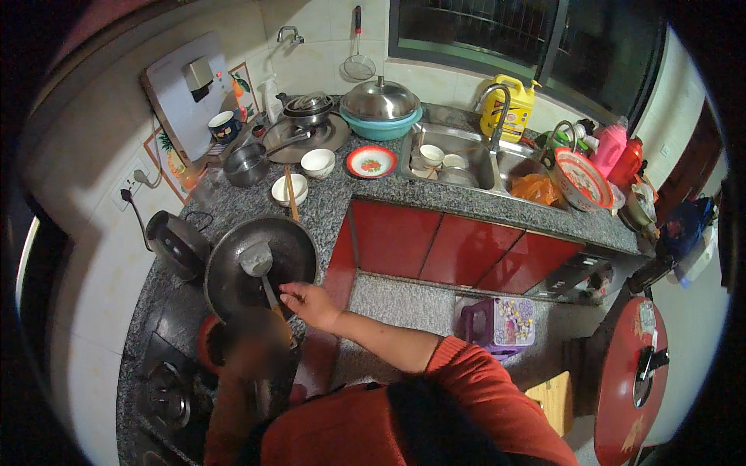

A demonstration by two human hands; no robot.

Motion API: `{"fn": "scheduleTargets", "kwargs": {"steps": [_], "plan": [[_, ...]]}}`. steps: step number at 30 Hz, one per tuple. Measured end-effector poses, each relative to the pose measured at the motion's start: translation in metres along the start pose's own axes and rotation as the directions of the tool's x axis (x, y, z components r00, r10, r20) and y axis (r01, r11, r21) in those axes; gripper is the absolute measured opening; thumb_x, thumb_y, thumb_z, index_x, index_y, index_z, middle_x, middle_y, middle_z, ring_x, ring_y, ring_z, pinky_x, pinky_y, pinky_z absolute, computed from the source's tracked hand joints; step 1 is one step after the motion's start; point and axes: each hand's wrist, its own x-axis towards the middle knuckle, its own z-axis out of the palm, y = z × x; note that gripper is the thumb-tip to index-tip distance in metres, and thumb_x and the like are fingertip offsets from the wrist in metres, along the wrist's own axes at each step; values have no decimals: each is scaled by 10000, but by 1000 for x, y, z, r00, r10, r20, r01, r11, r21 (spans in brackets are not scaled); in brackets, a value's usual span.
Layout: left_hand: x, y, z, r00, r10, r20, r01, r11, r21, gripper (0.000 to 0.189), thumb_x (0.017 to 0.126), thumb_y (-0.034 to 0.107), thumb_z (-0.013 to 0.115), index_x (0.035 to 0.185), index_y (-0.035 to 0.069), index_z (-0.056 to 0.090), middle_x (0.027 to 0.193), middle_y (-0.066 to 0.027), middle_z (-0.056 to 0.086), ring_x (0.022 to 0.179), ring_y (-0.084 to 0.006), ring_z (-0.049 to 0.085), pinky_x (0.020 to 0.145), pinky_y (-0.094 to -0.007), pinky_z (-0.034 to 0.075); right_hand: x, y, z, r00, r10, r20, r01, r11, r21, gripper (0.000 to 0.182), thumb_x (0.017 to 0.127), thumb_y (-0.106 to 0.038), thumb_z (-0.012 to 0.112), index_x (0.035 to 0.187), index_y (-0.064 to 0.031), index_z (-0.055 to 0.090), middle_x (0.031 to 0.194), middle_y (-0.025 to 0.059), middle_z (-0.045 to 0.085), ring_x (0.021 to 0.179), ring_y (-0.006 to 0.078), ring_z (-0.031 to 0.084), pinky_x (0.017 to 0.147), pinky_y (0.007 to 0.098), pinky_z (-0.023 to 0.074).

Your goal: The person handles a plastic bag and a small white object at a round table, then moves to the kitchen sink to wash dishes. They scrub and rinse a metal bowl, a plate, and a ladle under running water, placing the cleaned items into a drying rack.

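A dark wok (227, 256) rests on the granite counter in front of me. Inside it lies a metal spatula (255, 259), its blade on the inner wall and its handle slanting toward me over the rim. My right hand (312, 304) is just right of that handle, over the wok's near right rim, fingers slightly apart and nothing seen in them. A blurred patch covers my left hand (253, 343) at the wok's near edge, so its fingers and grip are hidden. Part of a red round thing (208, 345) shows beside it.
Left stands a black electric kettle (178, 244); nearer is a gas hob (169, 393). Beyond the wok are a white bowl (289, 190) with chopsticks (291, 195), a saucepan (246, 165) and an enamel plate (371, 162). A steel sink (481, 154) holds dishes. A purple stool (495, 329) stands below.
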Motion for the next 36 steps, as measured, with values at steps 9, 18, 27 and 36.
{"fn": "scheduleTargets", "kwargs": {"steps": [9,18,27,36], "plan": [[-16,127,139,558,829,43,112,-126,986,237,803,212,575,974,48,565,882,-113,605,706,-201,587,550,-345,497,54,53,-140,993,111,30,-115,926,360,279,882,-139,513,1112,17,522,928,44,599,838,96,557,746,220,453],[234,182,193,446,860,-247,34,260,965,335,792,190,589,1060,0,521,962,-181,530,889,-328,526,791,-420,441,115,85,-237,952,289,99,-293,774,561,246,888,-147,507,1080,7,497,907,51,587,802,129,573,726,255,475],[347,218,103,453,851,-265,385,82,919,406,792,180,581,1150,26,469,1107,-207,469,1040,-361,467,830,-434,435,178,104,-254,910,392,139,-395,710,583,241,883,-127,510,1084,4,492,913,71,585,794,140,581,716,252,487],[342,254,108,479,754,-449,590,102,801,567,776,226,600,1258,72,345,1200,-181,408,1082,-372,449,820,-482,433,297,124,-239,773,625,109,-566,603,562,411,862,-255,542,1119,32,400,933,136,539,765,207,582,641,293,509]]}}
